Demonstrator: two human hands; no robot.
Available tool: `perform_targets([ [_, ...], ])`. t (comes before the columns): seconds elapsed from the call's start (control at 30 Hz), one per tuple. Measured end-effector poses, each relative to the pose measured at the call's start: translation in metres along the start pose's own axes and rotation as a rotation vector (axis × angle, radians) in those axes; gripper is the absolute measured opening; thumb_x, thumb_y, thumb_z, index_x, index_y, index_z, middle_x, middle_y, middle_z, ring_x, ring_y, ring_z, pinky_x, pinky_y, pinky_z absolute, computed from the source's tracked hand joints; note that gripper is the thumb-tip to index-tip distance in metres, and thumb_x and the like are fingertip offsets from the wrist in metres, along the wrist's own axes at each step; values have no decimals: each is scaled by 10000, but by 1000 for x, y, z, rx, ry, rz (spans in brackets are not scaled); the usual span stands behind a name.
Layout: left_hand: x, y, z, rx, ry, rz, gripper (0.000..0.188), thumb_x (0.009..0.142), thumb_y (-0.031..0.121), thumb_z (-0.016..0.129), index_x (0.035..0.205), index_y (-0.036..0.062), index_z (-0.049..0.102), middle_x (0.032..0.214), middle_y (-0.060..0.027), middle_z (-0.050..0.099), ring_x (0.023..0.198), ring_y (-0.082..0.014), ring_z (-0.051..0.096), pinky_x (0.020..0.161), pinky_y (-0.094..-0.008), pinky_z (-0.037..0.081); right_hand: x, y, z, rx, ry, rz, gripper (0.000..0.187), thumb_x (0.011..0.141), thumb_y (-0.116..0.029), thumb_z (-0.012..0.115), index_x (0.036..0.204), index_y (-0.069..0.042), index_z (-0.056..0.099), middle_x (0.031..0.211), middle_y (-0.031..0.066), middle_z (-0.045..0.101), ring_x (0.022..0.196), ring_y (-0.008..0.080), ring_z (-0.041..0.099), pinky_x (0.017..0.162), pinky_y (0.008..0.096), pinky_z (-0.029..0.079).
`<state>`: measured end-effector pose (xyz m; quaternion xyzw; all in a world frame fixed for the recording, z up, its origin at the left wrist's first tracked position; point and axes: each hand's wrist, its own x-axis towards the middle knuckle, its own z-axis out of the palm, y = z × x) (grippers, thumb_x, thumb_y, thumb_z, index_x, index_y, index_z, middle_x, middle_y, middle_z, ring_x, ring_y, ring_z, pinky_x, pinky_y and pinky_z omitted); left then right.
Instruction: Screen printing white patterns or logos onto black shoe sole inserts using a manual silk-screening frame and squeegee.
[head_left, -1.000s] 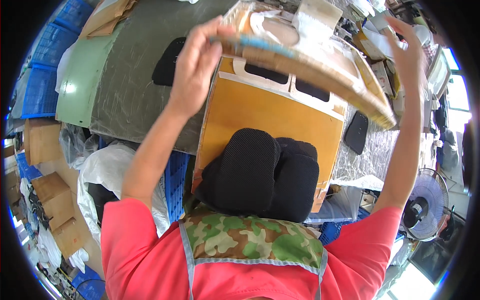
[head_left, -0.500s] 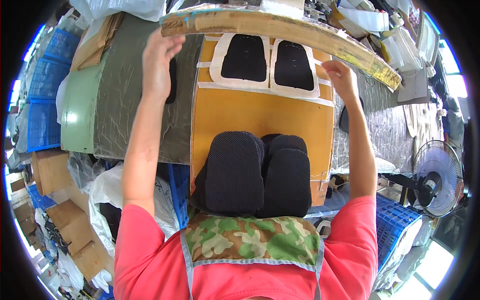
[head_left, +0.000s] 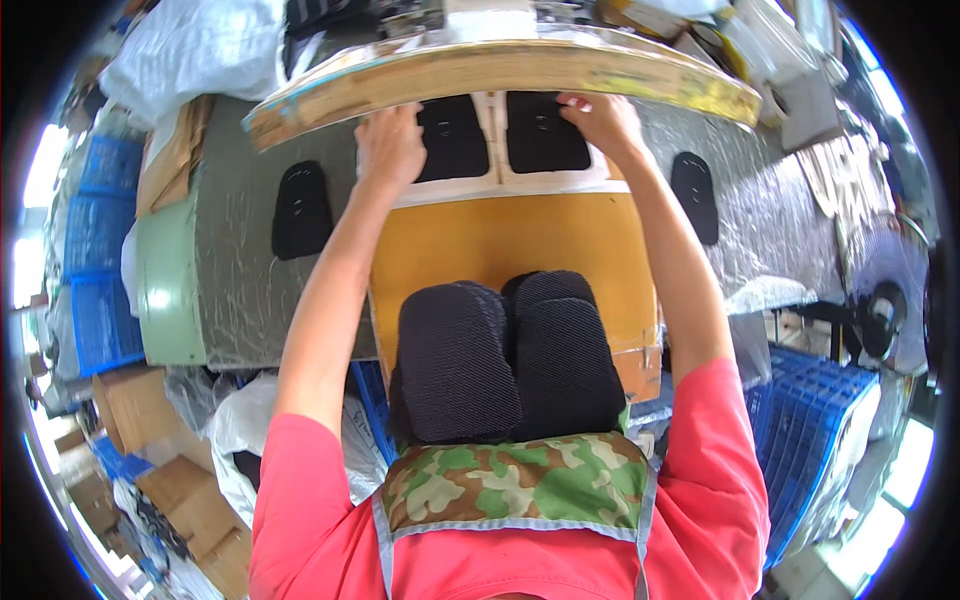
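Two black rounded pads, a left pad (head_left: 453, 140) and a right pad (head_left: 547, 135), lie side by side in white-bordered cutouts on an orange-brown board (head_left: 500, 235). My left hand (head_left: 392, 145) curls its fingers at the upper outer edge of the left pad. At the upper outer corner of the right pad, my right hand (head_left: 603, 122) has its thumb and fingers closed together. The far ends of both pads are hidden under a wooden beam. Nearer me, two stacks of black mesh pads, a left stack (head_left: 455, 365) and a right stack (head_left: 565, 360), rest against my camouflage apron.
The thick wooden beam (head_left: 500, 75) spans above the board's far end. Single black pads lie on the grey table at left (head_left: 302, 210) and right (head_left: 695, 198). Blue crates (head_left: 105, 240) stand far left, another blue crate (head_left: 815, 440) at right by a fan (head_left: 885, 310).
Both hands have come inward from the board's sides to the outer edges of the two pads. The whole view has shifted, and the table's left pad now shows fully.
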<state>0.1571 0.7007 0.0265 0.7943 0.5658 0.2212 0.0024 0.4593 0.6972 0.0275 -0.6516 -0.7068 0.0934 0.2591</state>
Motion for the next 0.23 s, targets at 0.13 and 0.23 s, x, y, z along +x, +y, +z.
perform_targets([
  [0.13, 4, -2, 2, 74, -23, -21, 264, 804, 60, 633, 1052, 104, 555, 1116, -94, 542, 1123, -310, 516, 839, -523, 425, 6, -8, 4, 7, -54, 81, 180, 776, -224, 628, 917, -204, 739, 963, 74, 702, 955, 281, 649, 857, 406, 505],
  [0.23, 11, 4, 1, 80, -104, -28, 277, 805, 95, 653, 1061, 119, 551, 1142, -112, 520, 1147, -301, 503, 848, -528, 423, 9, -1, 7, -37, -77, 71, 185, 766, -228, 630, 912, -217, 742, 1151, 80, 658, 1068, 267, 613, 933, 437, 463],
])
